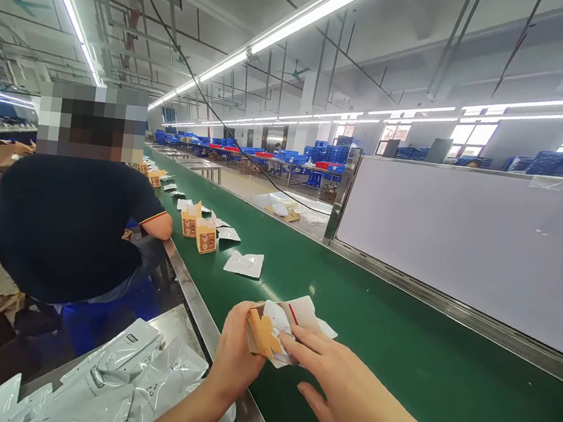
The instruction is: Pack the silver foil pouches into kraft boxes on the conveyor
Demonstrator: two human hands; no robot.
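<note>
Over the green conveyor belt [350,325], my left hand [236,350] is wrapped round a small cardboard box [262,335] whose orange-yellow flaps stand open. A white pouch [276,316] sits at the box's mouth, partly inside as far as I can see. Beside it is a pale piece with a red stripe [296,312]; whether it is a flap or a packet I cannot tell. My right hand [338,385] lies against the pouch with stretched fingers, its thumb apart below. Part of the box is hidden behind my fingers.
Silver-white pouches [144,371] are heaped on a metal tray at lower left. Farther along the belt lie open boxes [206,235] and a loose pouch [244,264]. A co-worker in a dark shirt [68,229] sits at left. A white panel [460,236] borders the belt's right side.
</note>
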